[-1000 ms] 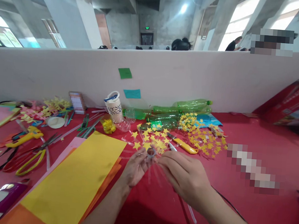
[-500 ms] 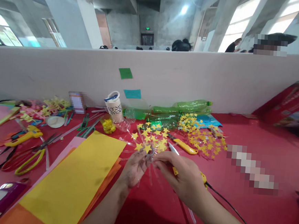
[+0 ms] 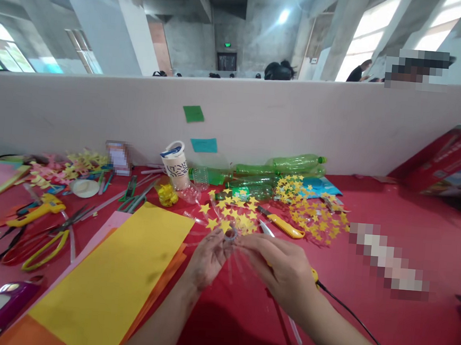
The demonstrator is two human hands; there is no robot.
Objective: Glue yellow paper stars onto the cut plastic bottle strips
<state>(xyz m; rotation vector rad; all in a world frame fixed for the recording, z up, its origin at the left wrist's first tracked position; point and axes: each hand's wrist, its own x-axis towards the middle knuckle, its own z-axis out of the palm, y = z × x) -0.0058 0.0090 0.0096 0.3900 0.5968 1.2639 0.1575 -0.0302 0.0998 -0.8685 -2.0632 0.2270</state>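
You seem to be at a close handwork step: steadying a small clear ring [image 3: 231, 235] while attending to its edge, with a spray of yellow stars [image 3: 235, 214] showing just beyond it. The ring sits between your two hands, over the near middle of the red table [image 3: 387, 206]. Your left hand [image 3: 210, 258] is curled half closed, palm partly turned up, with its thumb and fingertips holding the ring's left side. Your right hand [image 3: 283, 264] comes in palm down, its fingertips drawn in at the ring's right edge; whether they close on the rim, on a strip or on nothing is too small to tell. Faint clear strips [image 3: 229, 271] fan out below the ring, and they look thin enough to bend or snag easily. As I judge it, the next move calls for a steady left hold and a light, exact touch from the right fingertips, without crushing the stars. Mind your right wrist too: a yellow tool [image 3: 314, 275] with a black cord [image 3: 358, 318] is partly hidden behind that hand, and a yellow-handled cutter [image 3: 286, 226] lies just past your knuckles, beside a second cluster of stars [image 3: 318, 222].
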